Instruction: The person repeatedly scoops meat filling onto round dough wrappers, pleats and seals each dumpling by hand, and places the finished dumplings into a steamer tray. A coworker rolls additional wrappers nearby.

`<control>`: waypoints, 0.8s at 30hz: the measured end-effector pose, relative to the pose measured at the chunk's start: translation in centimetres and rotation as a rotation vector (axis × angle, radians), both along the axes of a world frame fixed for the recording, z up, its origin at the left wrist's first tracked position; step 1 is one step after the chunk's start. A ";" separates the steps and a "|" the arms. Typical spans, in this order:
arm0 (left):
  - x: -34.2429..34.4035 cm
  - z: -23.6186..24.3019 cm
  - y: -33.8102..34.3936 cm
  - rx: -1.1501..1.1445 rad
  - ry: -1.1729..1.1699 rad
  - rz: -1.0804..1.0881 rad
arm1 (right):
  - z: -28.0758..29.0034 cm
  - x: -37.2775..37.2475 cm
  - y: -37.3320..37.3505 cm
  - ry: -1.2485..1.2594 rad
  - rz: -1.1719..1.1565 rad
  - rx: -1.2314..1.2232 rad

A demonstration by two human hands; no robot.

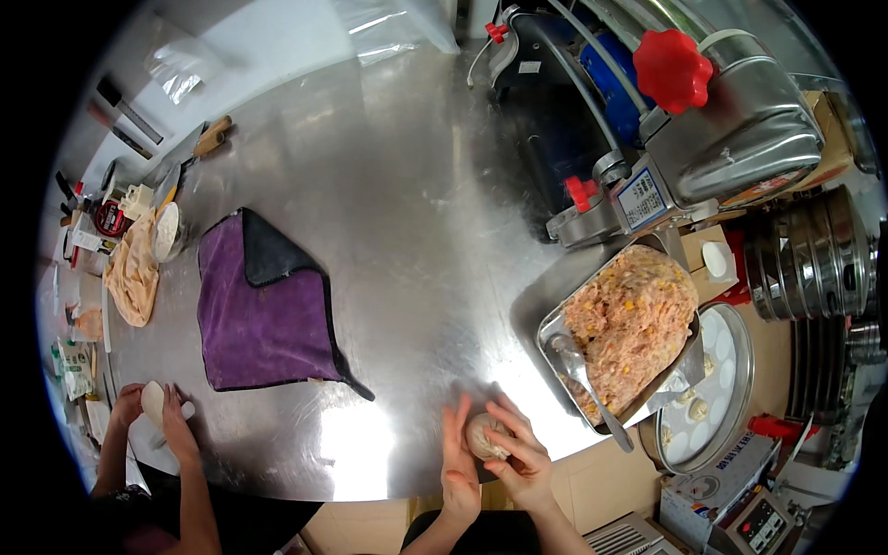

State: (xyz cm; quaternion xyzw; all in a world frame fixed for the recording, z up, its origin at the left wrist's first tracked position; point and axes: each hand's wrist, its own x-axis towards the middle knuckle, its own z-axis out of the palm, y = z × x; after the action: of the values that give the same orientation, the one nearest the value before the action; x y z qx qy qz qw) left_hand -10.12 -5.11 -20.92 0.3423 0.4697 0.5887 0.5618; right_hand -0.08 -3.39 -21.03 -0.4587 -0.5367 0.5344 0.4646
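Near the front edge of the steel table, a round, pale stuffed bun (486,437) is cupped between my two hands. My left hand (458,472) supports its left side with the fingers stretched upward along it. From the right, my right hand (524,461) curls its fingers and thumb around the top and side of the bun. To the right of my hands stands a metal tray (546,324) heaped with pinkish minced filling (634,310). A metal spoon (578,365) rests in it, its handle over the near rim.
At the left, another person's hands (171,416) hold a flat dough disc (153,404). A purple cloth (264,319) lies mid-left. A machine with red knobs (673,71) stands far right. Below it, a round steamer tray (740,398) carries several small buns.
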 end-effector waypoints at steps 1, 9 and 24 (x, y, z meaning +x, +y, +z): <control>0.1 0.0 0.0 0.001 0.013 0.006 | -0.1 0.2 0.2 -0.037 0.012 0.017; 0.6 0.5 0.6 0.011 0.083 0.001 | 0.1 0.3 0.4 -0.015 -0.001 -0.033; 0.4 0.1 0.6 0.022 0.102 0.060 | 0.1 -1.7 -2.1 0.142 -0.181 -0.170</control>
State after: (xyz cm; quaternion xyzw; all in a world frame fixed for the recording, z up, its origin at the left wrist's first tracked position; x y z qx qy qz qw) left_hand -9.77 -4.47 -20.80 0.3639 0.5015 0.5921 0.5153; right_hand -1.74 -5.45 -20.92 -0.5038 -0.4117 0.5651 0.5073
